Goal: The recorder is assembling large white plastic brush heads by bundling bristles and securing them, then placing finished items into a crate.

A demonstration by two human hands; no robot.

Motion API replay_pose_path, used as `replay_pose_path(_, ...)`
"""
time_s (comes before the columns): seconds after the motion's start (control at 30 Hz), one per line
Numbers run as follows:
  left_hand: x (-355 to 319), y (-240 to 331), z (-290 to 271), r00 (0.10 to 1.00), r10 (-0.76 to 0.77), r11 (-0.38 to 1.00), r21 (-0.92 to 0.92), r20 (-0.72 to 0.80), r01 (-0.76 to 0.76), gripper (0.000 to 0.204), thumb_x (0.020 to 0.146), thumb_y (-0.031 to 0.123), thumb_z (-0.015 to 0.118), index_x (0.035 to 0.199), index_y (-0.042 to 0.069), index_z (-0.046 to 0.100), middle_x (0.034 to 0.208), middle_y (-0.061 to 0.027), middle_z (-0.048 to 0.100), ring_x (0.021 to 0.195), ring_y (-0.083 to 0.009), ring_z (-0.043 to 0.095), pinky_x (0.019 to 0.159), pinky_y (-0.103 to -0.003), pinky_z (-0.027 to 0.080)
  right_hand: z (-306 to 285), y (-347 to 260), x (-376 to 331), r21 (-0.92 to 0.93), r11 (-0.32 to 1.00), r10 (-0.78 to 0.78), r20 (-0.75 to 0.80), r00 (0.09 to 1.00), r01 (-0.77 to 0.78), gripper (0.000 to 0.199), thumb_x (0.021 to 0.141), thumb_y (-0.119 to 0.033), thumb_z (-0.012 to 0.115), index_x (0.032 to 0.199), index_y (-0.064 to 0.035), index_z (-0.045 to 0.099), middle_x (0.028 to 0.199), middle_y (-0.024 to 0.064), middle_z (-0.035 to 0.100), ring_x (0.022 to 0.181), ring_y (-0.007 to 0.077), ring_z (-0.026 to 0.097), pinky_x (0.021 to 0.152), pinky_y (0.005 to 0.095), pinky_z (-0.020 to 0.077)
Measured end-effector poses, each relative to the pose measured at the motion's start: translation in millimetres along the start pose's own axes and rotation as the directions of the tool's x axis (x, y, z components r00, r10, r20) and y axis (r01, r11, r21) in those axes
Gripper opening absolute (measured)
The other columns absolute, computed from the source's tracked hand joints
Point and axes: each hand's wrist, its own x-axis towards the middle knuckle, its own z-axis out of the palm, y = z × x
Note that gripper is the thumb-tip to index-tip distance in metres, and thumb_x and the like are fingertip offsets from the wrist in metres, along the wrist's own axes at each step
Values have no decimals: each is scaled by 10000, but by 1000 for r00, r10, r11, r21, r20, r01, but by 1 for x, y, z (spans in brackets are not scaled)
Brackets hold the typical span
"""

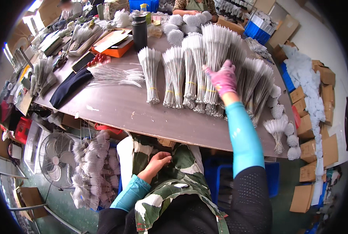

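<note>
Lying loose on the tabletop (121,104), white-tipped wires (113,75) are fanning out; the left hand (157,162) is curling over the camouflage apron (186,165), any pinch unclear; the gloved right hand (223,79) is resting, spread, against banded bundles (176,72) standing upright there.
</note>
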Motion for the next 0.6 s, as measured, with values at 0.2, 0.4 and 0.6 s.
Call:
replay_pose_path(0.2,-6,5,-9,994,99,995,6,56,-99,307,853,204,631,1103,42,555,927,-8,610,825,-93,581,739,-233,452,4,-6,8,33,998,52,-58,997,-50,636,651,-374,762,1052,16,460,1051,239,537,946,385,590,840,420,494)
replay_pose_path(0.4,-15,7,-12,988,113,994,-18,101,-112,309,855,203,623,1103,31,555,925,-13,611,835,-86,564,726,-221,443,-35,47,1,567,820,-168,106,980,79,355,787,-263,693,925,55,621,689,90,654,586,137,616,696,252,508)
replay_pose_path(0.6,-33,53,-3,949,130,963,-266,287,-51,467,879,327,594,1230,40,482,1129,-50,588,944,-107,573,822,-259,444,-82,17,-134,897,371,-174,321,931,-240,475,765,-234,711,1102,49,532,891,85,646,784,160,620,763,287,503)
